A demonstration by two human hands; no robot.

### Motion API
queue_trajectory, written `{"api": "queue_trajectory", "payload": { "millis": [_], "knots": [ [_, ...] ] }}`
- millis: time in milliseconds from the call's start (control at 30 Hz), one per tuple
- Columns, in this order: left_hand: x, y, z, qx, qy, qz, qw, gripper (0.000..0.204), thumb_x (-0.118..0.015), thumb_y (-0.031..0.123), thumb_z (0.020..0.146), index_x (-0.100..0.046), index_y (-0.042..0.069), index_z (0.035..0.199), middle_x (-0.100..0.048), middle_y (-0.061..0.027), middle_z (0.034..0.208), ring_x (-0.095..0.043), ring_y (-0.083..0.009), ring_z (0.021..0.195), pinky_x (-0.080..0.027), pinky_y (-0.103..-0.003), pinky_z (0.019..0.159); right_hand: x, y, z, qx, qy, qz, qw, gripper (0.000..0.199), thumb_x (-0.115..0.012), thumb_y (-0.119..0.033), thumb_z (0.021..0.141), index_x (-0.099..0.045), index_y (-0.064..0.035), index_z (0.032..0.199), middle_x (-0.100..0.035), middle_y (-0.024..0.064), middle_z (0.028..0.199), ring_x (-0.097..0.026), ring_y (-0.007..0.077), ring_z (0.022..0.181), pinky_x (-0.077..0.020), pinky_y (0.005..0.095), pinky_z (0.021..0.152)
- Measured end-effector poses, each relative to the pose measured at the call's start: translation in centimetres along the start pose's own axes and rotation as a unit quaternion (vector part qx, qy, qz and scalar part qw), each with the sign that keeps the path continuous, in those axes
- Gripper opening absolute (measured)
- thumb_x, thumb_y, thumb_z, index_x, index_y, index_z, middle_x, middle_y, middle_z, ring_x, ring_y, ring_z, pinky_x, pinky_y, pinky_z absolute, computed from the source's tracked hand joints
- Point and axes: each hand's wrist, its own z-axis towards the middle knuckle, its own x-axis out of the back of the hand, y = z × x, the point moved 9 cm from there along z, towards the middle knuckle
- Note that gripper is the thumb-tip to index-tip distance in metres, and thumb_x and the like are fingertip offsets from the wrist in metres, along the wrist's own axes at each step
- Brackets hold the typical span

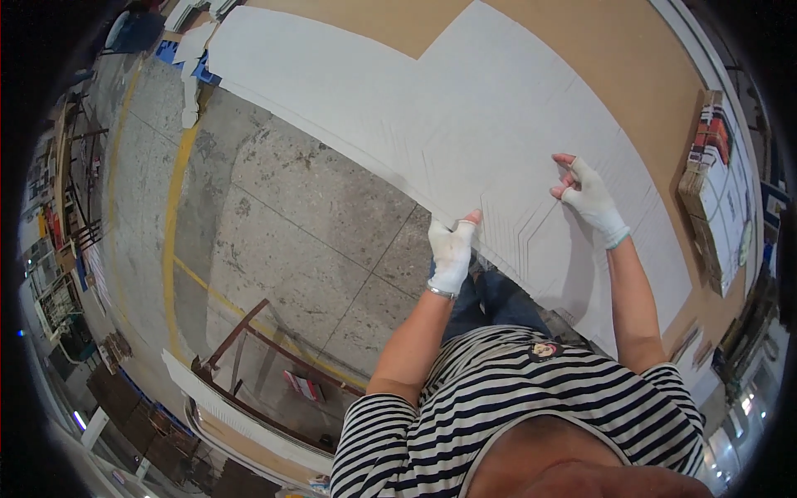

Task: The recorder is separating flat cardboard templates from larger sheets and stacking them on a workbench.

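Observation:
A wide stack of white cardboard sheets (374, 91) with cut slits and stepped edges spreads in front of me. At its near edge is my left hand (451, 256), in a white fingerless glove, closed on the border with the thumb on top; its other fingers are mostly hidden. My right hand (594, 199), gloved the same way, hovers over or rests lightly on the white sheets farther right. Its thumb and forefinger are apart, the other fingers partly curled, and nothing shows between them. Whether it touches the sheet I cannot tell.
Brown board (614, 41) lies beneath and beyond the white sheets. A bundle of printed flat cartons (714, 191) stands at the right. Concrete floor with a yellow line (176, 216) runs along the left. A brown metal frame (241, 332) stands at lower left, near another white-sheet stack (224, 407).

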Motion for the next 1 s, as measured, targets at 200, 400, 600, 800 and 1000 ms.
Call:
{"api": "queue_trajectory", "payload": {
  "millis": [200,400,600,800,1000],
  "knots": [
    [-0.6,0.2,-1.2,-0.04,0.007,0.003,0.999,0.045,-0.076,0.01,0.083,-0.057,-0.004,0.121,-0.066,-0.0098,0.112,-0.062,-0.0187,0.102,-0.048,-0.031,0.091,0.4,0.0,-0.7,0.014,0.016,0.002,1.0,0.067,-0.073,-0.008,0.079,-0.049,-0.0042,0.142,-0.049,-0.0037,0.082,-0.047,0.0073,0.073,-0.044,0.0234,0.071],
    [-0.9,-1.5,-1.8,0.007,0.004,0.007,1.0,0.045,-0.076,0.012,0.083,-0.058,-0.004,0.121,-0.066,-0.0093,0.112,-0.062,-0.019,0.1,-0.049,-0.031,0.089,0.8,1.6,-1.4,-0.008,0.015,-0.02,1.0,0.07,-0.074,-0.009,0.079,-0.048,-0.0062,0.144,-0.049,-0.0033,0.082,-0.048,0.0071,0.073,-0.0444,0.0232,0.071],
    [-0.9,-1.8,-1.6,-0.02,0.008,-0.005,1.0,0.046,-0.076,0.012,0.083,-0.058,-0.004,0.122,-0.065,-0.0106,0.114,-0.06,-0.0196,0.103,-0.048,-0.031,0.091,0.8,1.8,-1.4,0.008,0.009,-0.003,1.0,0.074,-0.075,-0.011,0.078,-0.046,-0.007,0.146,-0.047,-0.0032,0.081,-0.047,0.0074,0.073,-0.0437,0.0232,0.07],
    [-1.4,-3.3,-2.5,0.017,-0.012,0.018,1.0,0.041,-0.077,0.013,0.082,-0.06,-0.003,0.116,-0.066,-0.0064,0.106,-0.061,-0.0159,0.095,-0.049,-0.03,0.086,1.7,1.9,-2.5,0.013,0.052,-0.074,0.996,0.078,-0.076,-0.012,0.077,-0.044,-0.0079,0.148,-0.043,-0.0035,0.079,-0.046,0.0084,0.072,-0.0431,0.023,0.07],
    [-1.3,-3.3,-2.4,0.013,-0.004,0.009,1.0,0.037,-0.074,0.009,0.084,-0.061,-0.004,0.116,-0.067,-0.009,0.109,-0.062,-0.0186,0.098,-0.049,-0.031,0.087,1.5,2.8,-2.3,0.013,0.036,-0.029,0.999,0.077,-0.076,-0.01,0.076,-0.044,-0.005,0.147,-0.043,-0.0042,0.079,-0.046,0.0081,0.071,-0.0431,0.0227,0.07]
  ]
}}
